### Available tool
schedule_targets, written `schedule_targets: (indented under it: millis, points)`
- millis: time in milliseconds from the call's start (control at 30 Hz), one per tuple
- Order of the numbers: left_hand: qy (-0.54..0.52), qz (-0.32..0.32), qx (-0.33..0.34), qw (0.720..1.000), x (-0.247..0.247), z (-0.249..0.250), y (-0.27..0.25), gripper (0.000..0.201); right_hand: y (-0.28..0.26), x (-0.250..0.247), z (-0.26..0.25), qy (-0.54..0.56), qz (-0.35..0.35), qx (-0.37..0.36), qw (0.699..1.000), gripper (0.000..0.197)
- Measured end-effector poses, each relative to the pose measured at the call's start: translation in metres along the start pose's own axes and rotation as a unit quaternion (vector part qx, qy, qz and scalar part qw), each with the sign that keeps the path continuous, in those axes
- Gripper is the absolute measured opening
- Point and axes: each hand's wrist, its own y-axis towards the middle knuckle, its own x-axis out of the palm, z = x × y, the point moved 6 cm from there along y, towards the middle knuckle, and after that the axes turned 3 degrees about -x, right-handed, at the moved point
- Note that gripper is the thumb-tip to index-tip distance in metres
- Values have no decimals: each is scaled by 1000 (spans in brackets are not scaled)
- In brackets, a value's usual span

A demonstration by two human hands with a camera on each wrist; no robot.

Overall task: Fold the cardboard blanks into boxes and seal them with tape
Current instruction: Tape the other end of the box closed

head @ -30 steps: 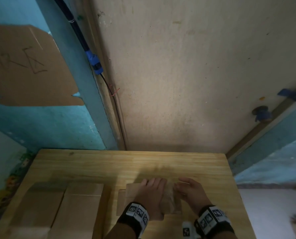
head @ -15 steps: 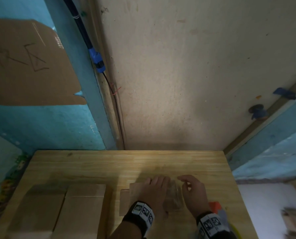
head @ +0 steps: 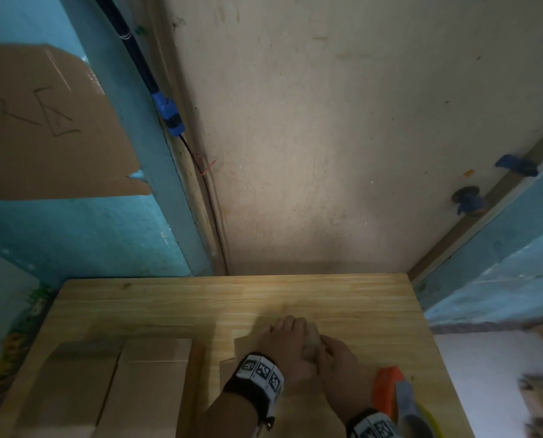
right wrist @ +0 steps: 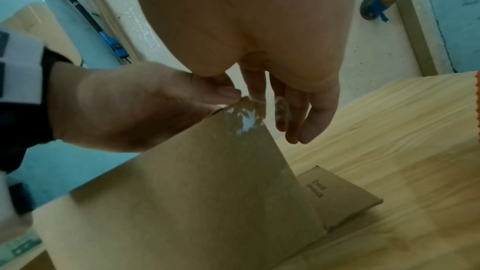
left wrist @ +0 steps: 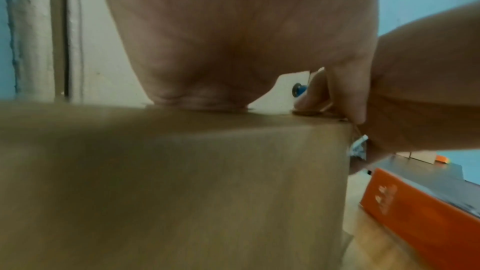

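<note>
A small brown cardboard box (head: 241,346) stands on the wooden table (head: 169,305), mostly hidden under my hands. My left hand (head: 287,339) lies flat on its top, palm pressing down (left wrist: 221,48). My right hand (head: 336,358) is against the box's right edge, right beside the left hand. In the right wrist view its fingers (right wrist: 285,100) point straight down and touch clear, shiny tape (right wrist: 246,118) at the box's upper corner. One box flap (right wrist: 335,196) lies out flat on the table.
An orange and grey tape dispenser (head: 390,390) lies on the table just right of my right wrist. Two flat cardboard blanks (head: 150,380) (head: 74,384) lie at the near left. A cardboard sheet (head: 42,128) hangs on the blue wall.
My right hand has drawn back from the box's far right corner and now sits close against the left hand. The left hand has stayed on top. The tape dispenser has come into view.
</note>
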Motion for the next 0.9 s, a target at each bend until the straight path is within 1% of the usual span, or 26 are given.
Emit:
schedule_targets:
  millis: [100,167,333,433,533,633,667,767,800,867,900]
  points:
    - [-11,-20,-6,1000,0,2,2,87,-2,-5,-10,4,-1,-14,1000,28]
    - [-14,-26,-3,1000,2,4,1,86,-1,-6,-15,15,-11,-18,1000,30]
    - [7,-43,7,999,9,10,2,92,12,2,-9,2,-34,-27,999,39]
    - [23,-60,7,998,12,12,5,95,17,3,-11,-8,-50,-30,998,31]
    - [14,-56,9,998,14,11,3,103,18,1,-13,-56,-71,-27,996,26]
    - [-15,-32,19,999,12,8,0,106,17,1,-14,-121,-116,-41,985,35]
    - [-22,-27,21,999,12,7,-1,105,17,-3,-15,-127,-118,-30,984,36]
    - [-27,-24,26,999,11,5,1,101,21,-21,-11,-164,-56,11,985,34]
    - [-29,-25,27,999,11,5,2,100,23,-24,-8,-168,-52,16,984,41]
    - [-27,-23,28,999,11,4,2,103,27,-22,-6,-136,-83,-4,987,56]
    - [-22,-21,28,999,10,5,1,104,28,-21,-6,-113,-103,-19,988,57]
